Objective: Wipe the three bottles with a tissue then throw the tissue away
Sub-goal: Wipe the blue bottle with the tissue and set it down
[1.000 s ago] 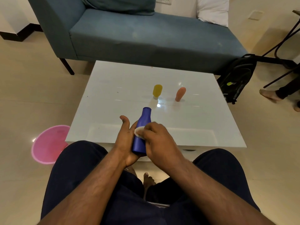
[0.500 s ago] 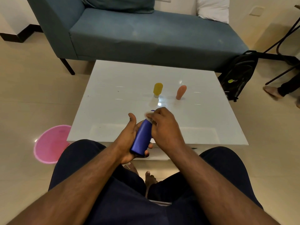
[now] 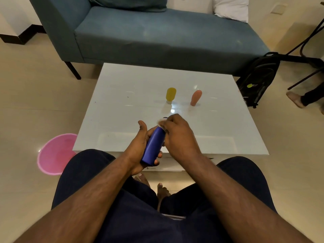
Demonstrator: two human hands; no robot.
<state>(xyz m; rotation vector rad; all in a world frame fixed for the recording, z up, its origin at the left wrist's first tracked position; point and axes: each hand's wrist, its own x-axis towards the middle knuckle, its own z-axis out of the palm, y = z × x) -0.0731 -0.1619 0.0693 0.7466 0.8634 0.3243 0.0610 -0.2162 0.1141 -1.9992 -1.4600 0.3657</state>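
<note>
My left hand (image 3: 140, 146) grips a blue bottle (image 3: 153, 146) round its body, tilted with its top pointing away from me over the near edge of the white table (image 3: 122, 106). My right hand (image 3: 177, 134) covers the bottle's top and pinches a small white tissue (image 3: 160, 122) against it; only a corner of the tissue shows. A yellow bottle (image 3: 170, 94) and an orange bottle (image 3: 196, 97) stand upside down on their caps side by side near the table's middle, beyond my hands.
A pink round bin (image 3: 56, 153) sits on the floor left of the table. A blue sofa (image 3: 157, 35) stands behind the table. A black backpack (image 3: 257, 79) leans at the right, with another person's foot (image 3: 294, 99) beyond it.
My right hand with the tissue has slid from the bottle's middle up to its top. The bottle has tilted a little more to the right in my left hand.
</note>
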